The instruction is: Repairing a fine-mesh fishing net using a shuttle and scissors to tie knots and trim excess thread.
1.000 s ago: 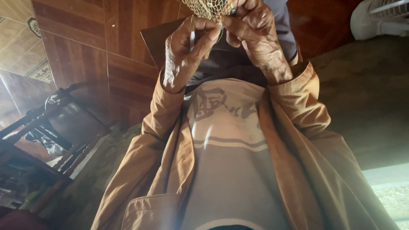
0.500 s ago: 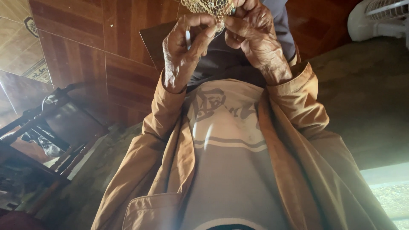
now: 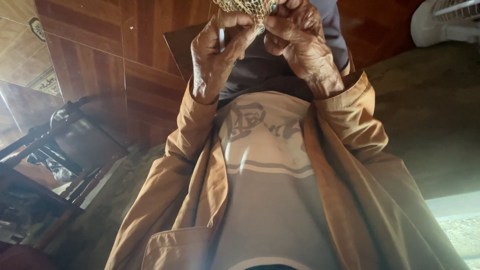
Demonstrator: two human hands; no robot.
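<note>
Both hands are raised together at the top of the view, pinching a piece of pale yellow woven netting (image 3: 247, 9) that is cut off by the upper edge. The left hand (image 3: 217, 55) has its thumb and fingers closed on the netting's lower left edge, with a thin pale sliver, too small to identify, showing between its fingers. The right hand (image 3: 300, 42) is curled shut on the netting's right side, its knuckles facing the camera. Below the netting, tan jacket sleeves (image 3: 350, 115) run down to an open jacket over a grey printed shirt (image 3: 270, 165). Left of the netting and lower stands a dark wooden chair (image 3: 65, 145) on glossy brown floor tiles (image 3: 100, 50). Right of the netting, a white fan (image 3: 445, 22) sits at the edge.
</note>
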